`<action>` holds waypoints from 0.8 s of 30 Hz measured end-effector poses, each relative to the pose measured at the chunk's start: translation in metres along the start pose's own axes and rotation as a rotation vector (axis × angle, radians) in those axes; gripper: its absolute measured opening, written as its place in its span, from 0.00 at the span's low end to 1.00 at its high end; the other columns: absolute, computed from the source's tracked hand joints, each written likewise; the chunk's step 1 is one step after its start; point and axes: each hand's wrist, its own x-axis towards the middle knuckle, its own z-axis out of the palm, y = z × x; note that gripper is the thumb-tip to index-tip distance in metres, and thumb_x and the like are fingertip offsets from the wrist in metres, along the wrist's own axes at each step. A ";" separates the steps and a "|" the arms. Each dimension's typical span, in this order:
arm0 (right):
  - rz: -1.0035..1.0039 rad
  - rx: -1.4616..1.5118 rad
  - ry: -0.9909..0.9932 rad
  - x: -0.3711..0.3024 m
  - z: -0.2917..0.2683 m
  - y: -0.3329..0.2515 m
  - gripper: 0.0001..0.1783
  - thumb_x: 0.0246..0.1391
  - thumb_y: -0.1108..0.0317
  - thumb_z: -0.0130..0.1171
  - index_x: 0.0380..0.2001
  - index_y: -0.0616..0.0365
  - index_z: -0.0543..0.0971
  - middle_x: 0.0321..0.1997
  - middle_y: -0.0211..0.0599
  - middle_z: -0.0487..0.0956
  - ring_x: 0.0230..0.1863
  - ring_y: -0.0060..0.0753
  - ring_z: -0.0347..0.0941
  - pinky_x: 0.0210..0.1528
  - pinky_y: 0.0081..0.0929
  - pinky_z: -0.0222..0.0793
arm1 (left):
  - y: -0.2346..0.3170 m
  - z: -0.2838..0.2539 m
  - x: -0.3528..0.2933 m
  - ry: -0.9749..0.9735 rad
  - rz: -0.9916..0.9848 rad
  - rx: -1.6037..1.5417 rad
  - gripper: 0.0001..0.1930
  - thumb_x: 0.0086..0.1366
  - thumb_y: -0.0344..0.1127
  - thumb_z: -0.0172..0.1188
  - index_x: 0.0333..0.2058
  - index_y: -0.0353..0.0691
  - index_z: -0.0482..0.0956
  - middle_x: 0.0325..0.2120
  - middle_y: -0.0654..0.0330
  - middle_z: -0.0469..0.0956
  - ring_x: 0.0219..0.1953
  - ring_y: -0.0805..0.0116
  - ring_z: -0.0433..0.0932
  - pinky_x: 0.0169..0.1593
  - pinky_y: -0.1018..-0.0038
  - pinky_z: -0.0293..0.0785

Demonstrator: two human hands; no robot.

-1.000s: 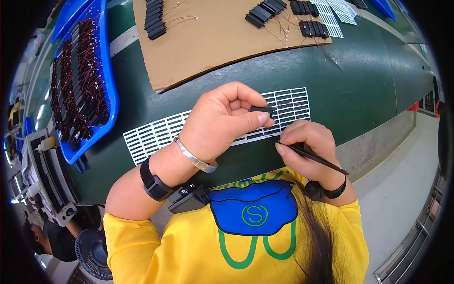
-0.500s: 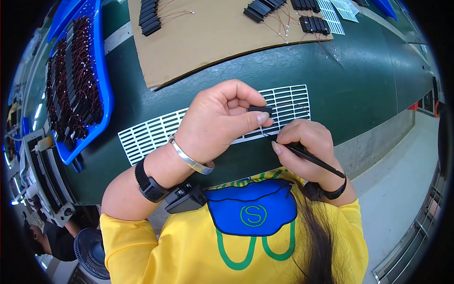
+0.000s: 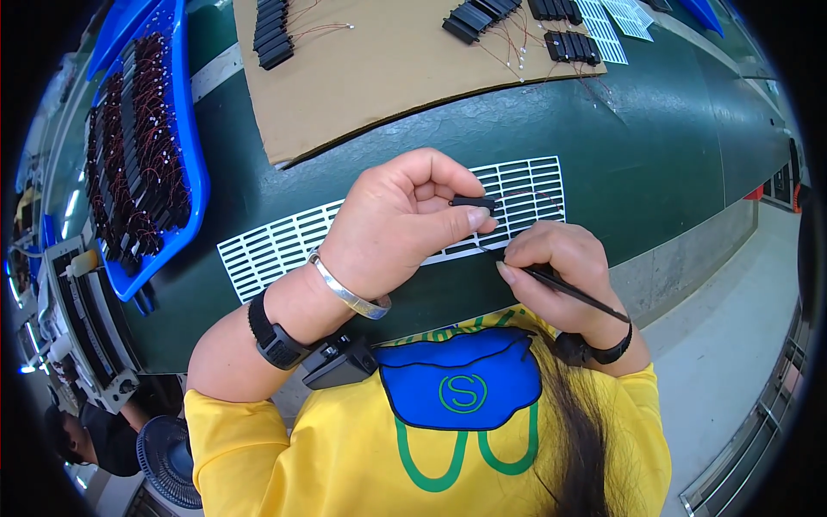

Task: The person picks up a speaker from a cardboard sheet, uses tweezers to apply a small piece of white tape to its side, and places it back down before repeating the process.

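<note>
My left hand (image 3: 405,207) pinches a small black rectangular part (image 3: 472,203) between thumb and fingers. Thin red wires (image 3: 525,191) trail from its right end over a white slotted grid sheet (image 3: 284,239) on the green bench. Closed around a slim black tool that looks like tweezers (image 3: 575,293), my right hand (image 3: 560,258) is just right of and below the left. The tool's fine tip points left, a little below the black part and apart from it. My left fingers and palm hide the middle of the sheet.
Brown cardboard (image 3: 362,86) lies across the far bench, with several black wired parts (image 3: 274,34) on it. At left, a blue tray (image 3: 196,172) is filled with more of them. More white grid sheets (image 3: 607,34) lie at the far right. A fan (image 3: 168,461) stands at lower left.
Both hands keep nearly the same place and grip. The tool's tip has shifted very slightly.
</note>
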 end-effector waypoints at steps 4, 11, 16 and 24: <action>-0.292 -0.112 -0.081 -0.001 -0.002 -0.003 0.10 0.34 0.80 0.59 0.22 0.58 0.71 0.20 0.34 0.74 0.18 0.32 0.69 0.20 0.22 0.63 | 0.000 0.000 0.001 0.010 0.010 0.019 0.09 0.54 0.18 0.54 0.34 0.32 0.69 0.32 0.57 0.74 0.38 0.63 0.77 0.43 0.74 0.75; -0.193 0.290 -0.016 -0.008 -0.003 -0.001 0.09 0.38 0.81 0.57 0.25 0.60 0.70 0.23 0.39 0.74 0.21 0.31 0.71 0.23 0.21 0.66 | 0.001 0.000 0.000 0.009 0.019 0.041 0.10 0.54 0.18 0.54 0.36 0.31 0.70 0.33 0.55 0.74 0.38 0.63 0.77 0.44 0.75 0.75; 0.200 0.718 0.241 -0.014 -0.003 -0.001 0.06 0.43 0.82 0.55 0.25 0.62 0.70 0.27 0.43 0.75 0.25 0.27 0.72 0.27 0.21 0.69 | 0.004 0.001 -0.002 0.010 -0.016 0.036 0.13 0.54 0.19 0.54 0.41 0.30 0.71 0.34 0.55 0.75 0.37 0.69 0.76 0.42 0.79 0.74; 0.266 0.772 0.360 -0.004 -0.003 0.002 0.06 0.46 0.82 0.53 0.27 0.63 0.66 0.26 0.42 0.74 0.27 0.24 0.72 0.29 0.19 0.69 | 0.005 -0.001 -0.002 -0.008 -0.032 0.019 0.14 0.54 0.19 0.54 0.42 0.29 0.71 0.34 0.56 0.76 0.40 0.72 0.75 0.43 0.83 0.72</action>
